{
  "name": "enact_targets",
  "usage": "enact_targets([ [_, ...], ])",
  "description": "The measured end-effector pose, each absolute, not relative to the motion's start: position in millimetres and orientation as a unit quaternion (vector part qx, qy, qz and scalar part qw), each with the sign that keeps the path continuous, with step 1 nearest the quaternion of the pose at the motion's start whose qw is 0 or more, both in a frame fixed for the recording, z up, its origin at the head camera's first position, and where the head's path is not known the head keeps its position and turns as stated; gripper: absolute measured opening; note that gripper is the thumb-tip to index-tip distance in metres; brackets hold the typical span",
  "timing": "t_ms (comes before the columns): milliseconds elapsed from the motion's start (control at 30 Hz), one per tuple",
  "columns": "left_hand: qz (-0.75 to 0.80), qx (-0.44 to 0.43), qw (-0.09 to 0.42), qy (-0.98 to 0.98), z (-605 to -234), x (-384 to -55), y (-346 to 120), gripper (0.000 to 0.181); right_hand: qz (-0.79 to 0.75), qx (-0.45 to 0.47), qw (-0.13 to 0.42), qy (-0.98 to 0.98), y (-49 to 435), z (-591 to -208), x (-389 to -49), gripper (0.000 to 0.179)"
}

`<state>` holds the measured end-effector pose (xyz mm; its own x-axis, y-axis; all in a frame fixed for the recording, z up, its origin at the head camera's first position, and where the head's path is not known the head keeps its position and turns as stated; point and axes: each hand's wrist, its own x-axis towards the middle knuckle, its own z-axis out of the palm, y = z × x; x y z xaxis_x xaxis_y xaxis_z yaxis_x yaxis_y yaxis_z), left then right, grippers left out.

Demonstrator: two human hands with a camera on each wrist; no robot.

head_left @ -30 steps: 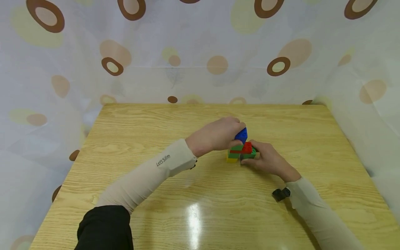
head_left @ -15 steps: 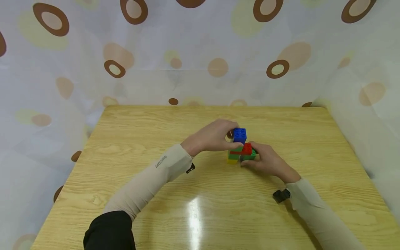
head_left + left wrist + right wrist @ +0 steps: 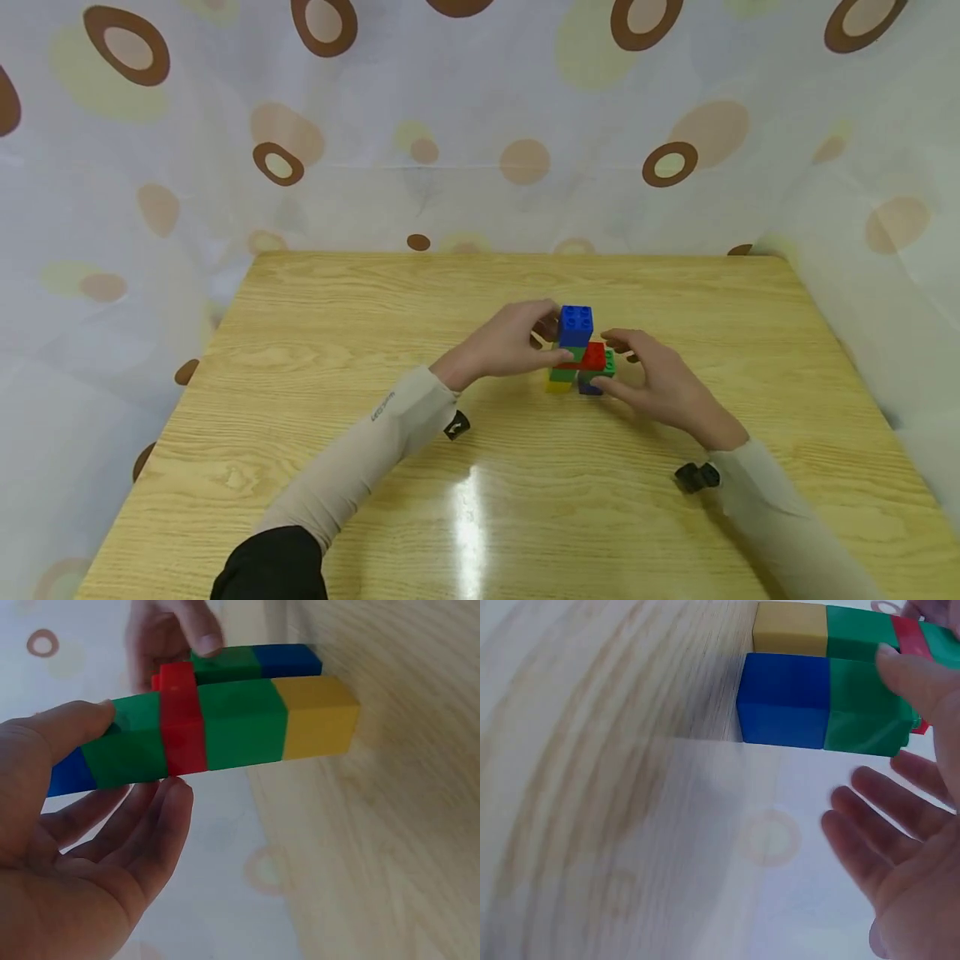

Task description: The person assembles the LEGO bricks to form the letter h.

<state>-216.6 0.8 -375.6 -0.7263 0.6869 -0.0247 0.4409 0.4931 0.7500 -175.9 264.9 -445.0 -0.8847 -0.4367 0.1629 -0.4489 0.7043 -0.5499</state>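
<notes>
A structure of toy building bricks stands upright on the table. Its taller column runs from a yellow brick up through a green brick, a flat red brick and another green brick to a blue brick on top. Beside it, a lower blue brick carries a green brick, which the red one overlaps. My left hand has its thumb at the upper green brick, its other fingers loosely bent behind the column. Around the lower column my right hand is spread, fingers off the bricks, thumb near the green one.
The wooden table reaches a patterned curtain at the back, and curtain hangs at both sides too. Black wrist cameras sit under both sleeves, the right one close above the tabletop.
My left hand has loosened from the top blue brick and slid down and left, leaving it on the column. My right hand has let go of the lower column and drawn back right.
</notes>
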Motion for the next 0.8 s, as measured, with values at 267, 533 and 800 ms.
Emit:
enact_targets([
  [267, 0.388, 0.305, 0.154, 0.856, -395.4, -209.6, -2.2, 0.034, 0.277, 0.304, 0.156, -0.898, 264.0, -452.2, -168.5, 0.049],
  [533, 0.381, 0.304, 0.148, 0.86, -403.9, -206.0, -2.9, 0.034, 0.285, 0.288, 0.164, -0.899, 260.8, -454.7, -165.9, 0.043],
  [800, 0.401, 0.293, 0.14, 0.857, -404.8, -201.0, -10.1, 0.032, 0.313, 0.266, 0.111, -0.905, 253.5, -445.0, -165.3, 0.038],
])
